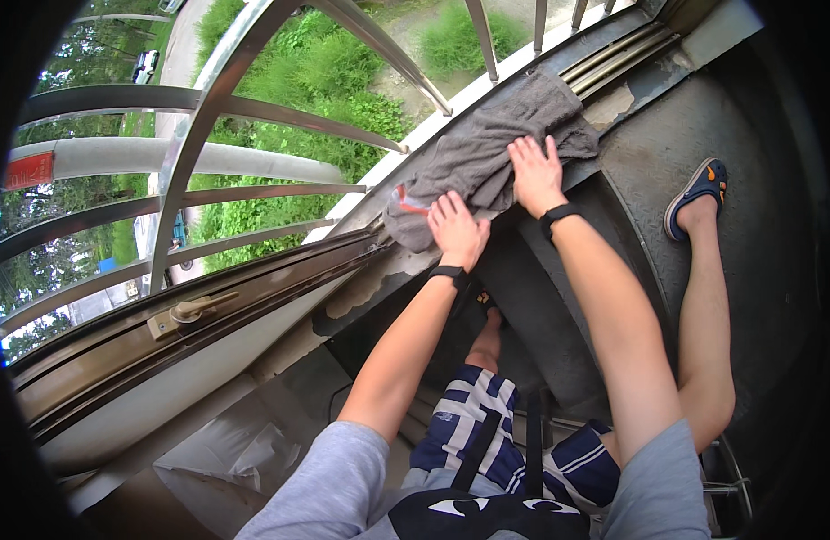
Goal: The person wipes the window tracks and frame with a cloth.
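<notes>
A damp-looking grey cloth (482,148) lies spread and wrinkled along the window sill, over part of the metal window track. It has a red and white strip (408,201) near its left end. My left hand (458,231) rests on the cloth's near edge beside that strip, fingers extended. My right hand (537,174) presses flat on the cloth farther right, with its thumb apart from the fingers and folds bunched beside it. What lies under the cloth is hidden.
Metal guard bars (216,101) stand outside the window. A sliding window frame (104,344) with a latch (192,310) is at left. Bare window track (617,57) continues at upper right. Below are dark steps (543,304) and a patterned metal floor (647,182), where my clog-shod foot (698,196) stands.
</notes>
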{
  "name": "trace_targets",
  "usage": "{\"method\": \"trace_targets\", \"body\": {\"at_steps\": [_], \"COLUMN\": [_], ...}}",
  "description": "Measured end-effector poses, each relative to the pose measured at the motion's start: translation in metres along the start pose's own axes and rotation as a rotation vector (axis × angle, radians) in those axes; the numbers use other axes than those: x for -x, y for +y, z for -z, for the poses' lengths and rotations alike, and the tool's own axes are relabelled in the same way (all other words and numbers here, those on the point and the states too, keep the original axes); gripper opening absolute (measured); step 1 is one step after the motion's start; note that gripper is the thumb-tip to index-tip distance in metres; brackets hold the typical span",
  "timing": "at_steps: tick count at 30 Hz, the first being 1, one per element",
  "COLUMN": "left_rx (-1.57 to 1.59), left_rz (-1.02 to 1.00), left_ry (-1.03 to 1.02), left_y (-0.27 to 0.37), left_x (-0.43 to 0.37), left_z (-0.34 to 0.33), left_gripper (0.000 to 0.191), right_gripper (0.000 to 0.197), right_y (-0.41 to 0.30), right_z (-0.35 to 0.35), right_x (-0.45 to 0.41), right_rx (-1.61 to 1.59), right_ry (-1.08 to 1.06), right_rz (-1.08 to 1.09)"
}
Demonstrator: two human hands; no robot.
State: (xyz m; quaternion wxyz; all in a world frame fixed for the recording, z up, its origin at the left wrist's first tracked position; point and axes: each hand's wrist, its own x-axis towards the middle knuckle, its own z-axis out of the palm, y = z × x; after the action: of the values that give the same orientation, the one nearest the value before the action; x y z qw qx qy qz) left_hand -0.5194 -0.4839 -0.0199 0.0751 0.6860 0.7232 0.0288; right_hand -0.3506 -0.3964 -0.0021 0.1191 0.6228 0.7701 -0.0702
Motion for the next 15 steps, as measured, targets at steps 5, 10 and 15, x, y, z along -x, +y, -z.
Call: {"method": "trace_targets", "body": {"at_steps": [5, 10, 15], "left_rx": [0.078, 0.004, -0.117], "left_rz": [0.003, -0.100, -0.020], "left_ry": [0.011, 0.024, -0.037], "left_y": [0.048, 0.006, -0.059], "left_x": [-0.029, -0.002, 0.037], "left_z": [-0.003, 0.006, 0.013], "left_gripper": [0.087, 0.090, 0.091], "right_gripper": [0.061, 0.053, 0.036], "right_y": [0.051, -0.003, -0.089], "right_z": [0.001, -0.003, -0.019], "right_x": [-0.009, 0.003, 0.023], "right_rx": [0.010, -0.055, -0.251], "right_ry": [0.063, 0.102, 0.218], "right_rz": [-0.023, 0.108, 0.275]}}
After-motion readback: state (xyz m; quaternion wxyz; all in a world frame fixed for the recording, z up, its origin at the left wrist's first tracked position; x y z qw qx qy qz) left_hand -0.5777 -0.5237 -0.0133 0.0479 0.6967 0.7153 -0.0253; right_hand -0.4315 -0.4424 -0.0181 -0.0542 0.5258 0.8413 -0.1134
